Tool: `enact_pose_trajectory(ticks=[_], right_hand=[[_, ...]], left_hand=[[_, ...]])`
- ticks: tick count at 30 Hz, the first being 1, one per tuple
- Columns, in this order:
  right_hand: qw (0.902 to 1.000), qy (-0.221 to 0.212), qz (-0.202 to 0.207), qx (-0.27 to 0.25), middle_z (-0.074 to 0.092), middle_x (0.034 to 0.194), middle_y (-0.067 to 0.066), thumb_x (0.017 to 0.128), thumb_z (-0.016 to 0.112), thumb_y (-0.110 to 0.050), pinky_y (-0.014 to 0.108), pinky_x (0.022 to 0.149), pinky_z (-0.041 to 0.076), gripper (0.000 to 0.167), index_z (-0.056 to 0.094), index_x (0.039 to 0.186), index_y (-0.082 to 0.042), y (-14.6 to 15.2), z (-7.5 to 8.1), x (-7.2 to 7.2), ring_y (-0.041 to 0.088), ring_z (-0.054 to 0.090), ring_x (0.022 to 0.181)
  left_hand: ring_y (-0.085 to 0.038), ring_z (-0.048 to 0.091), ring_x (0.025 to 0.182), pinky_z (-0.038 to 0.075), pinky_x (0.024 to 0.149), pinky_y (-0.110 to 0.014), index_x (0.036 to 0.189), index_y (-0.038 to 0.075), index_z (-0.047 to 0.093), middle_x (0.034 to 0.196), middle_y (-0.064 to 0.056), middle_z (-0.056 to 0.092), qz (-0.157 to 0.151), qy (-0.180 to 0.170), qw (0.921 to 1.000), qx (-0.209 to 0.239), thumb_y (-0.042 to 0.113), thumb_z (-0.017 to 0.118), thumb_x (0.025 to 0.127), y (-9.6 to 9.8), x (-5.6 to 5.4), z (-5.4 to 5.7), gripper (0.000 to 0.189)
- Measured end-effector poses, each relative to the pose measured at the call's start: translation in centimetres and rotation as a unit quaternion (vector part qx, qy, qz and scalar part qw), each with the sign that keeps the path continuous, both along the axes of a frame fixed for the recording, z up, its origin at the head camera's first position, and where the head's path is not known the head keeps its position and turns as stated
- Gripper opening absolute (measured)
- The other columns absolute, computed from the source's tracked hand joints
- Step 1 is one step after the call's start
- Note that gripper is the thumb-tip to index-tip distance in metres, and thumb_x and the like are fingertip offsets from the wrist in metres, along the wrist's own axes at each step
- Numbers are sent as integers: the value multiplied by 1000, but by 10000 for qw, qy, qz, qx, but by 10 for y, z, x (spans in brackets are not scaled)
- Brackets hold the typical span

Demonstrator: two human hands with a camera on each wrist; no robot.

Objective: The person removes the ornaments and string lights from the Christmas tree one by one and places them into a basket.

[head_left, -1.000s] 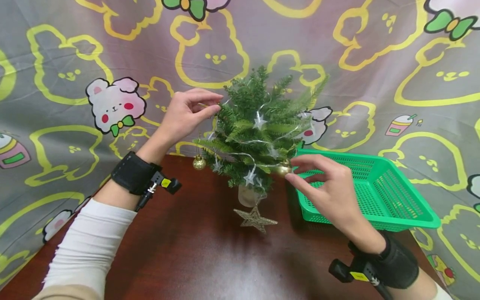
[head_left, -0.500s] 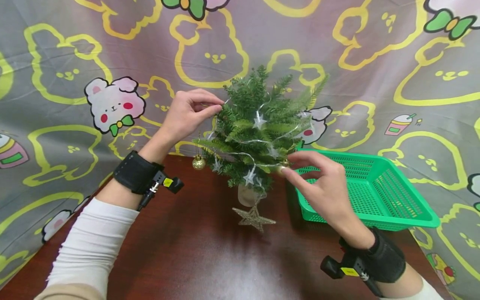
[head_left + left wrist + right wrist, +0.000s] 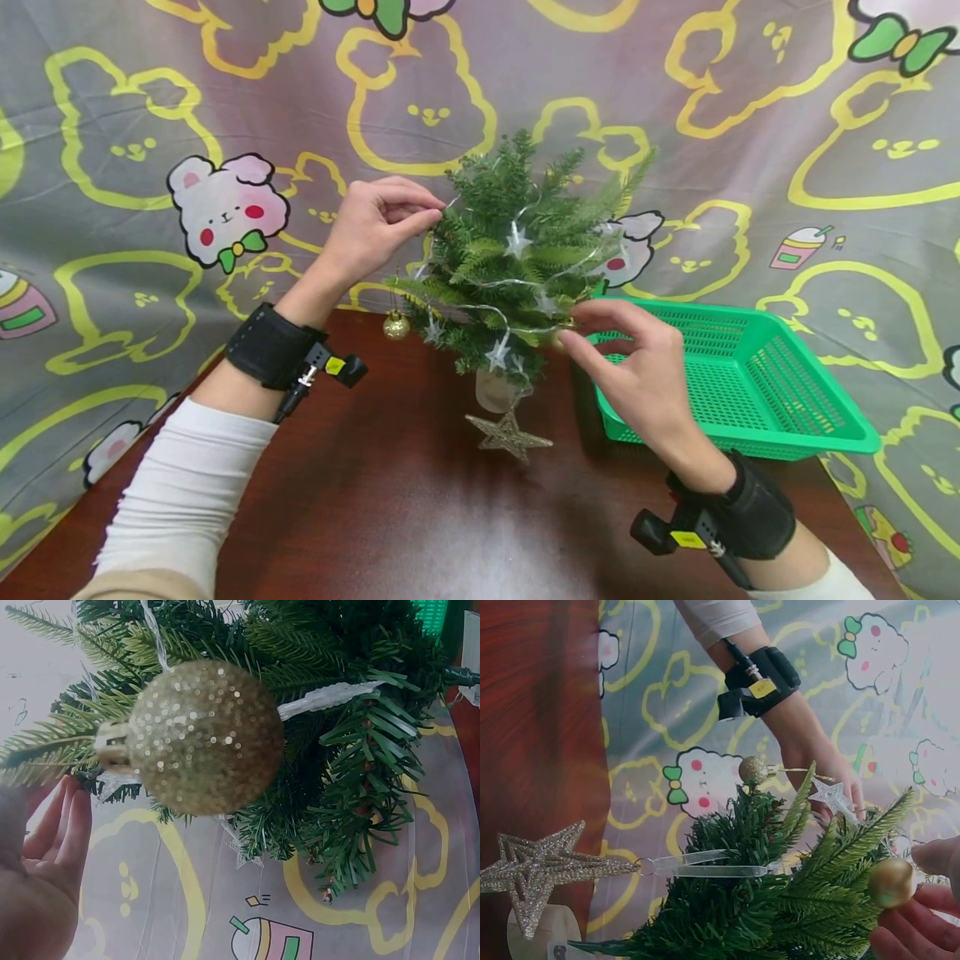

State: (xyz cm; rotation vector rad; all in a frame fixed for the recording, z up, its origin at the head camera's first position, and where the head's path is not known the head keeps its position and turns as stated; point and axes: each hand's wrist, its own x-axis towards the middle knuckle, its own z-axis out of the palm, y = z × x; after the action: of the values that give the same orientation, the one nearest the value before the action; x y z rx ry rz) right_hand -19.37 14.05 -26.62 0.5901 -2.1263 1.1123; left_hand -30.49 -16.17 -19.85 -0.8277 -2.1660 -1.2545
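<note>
A small artificial Christmas tree stands on the table, wound with a clear string of star lights. At its upper left edge, my left hand pinches a branch tip between thumb and fingers; the exact grip is partly hidden. On the right side, my right hand holds a smooth gold ball ornament against the branches, mostly covered by the fingers in the head view. A glittery gold ball hangs from a lower left branch. From the front low branches hangs a glittery gold star.
Right of the tree sits a green plastic basket with perforated sides. The dark brown table carries everything. Behind it hangs a grey cloth with cartoon figures. Each wrist wears a black strap with a small camera.
My right hand has moved slightly left, closer to the tree, and its fingers now cover more of the smooth gold ball. The left hand has stayed almost in place.
</note>
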Motion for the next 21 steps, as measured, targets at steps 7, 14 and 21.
enact_pose_trajectory(ticks=[7,14,21], right_hand=[[9998,40,78,-166,74,97,3,83,80,-11,10,72,55,20,74,102,-10,-3,0,0,1,66,85],[9994,-5,127,-308,73,97,4,84,78,-10,10,73,55,17,74,101,-9,-5,-2,-2,1,65,86],[9991,-18,142,-410,74,95,5,86,76,-10,12,72,55,12,75,98,-9,-6,-2,-4,-1,63,85]], left_hand=[[2,68,85,57,77,-14,107,3,77,110,-13,69,-53,-90,9999,-17,12,71,91,0,2,0,18],[3,68,86,57,78,-14,106,3,77,108,-14,69,-43,-49,10000,-54,11,71,91,0,2,0,18],[4,68,84,56,77,-13,105,3,77,107,-14,70,20,-42,10000,-80,10,71,91,0,2,0,17]])
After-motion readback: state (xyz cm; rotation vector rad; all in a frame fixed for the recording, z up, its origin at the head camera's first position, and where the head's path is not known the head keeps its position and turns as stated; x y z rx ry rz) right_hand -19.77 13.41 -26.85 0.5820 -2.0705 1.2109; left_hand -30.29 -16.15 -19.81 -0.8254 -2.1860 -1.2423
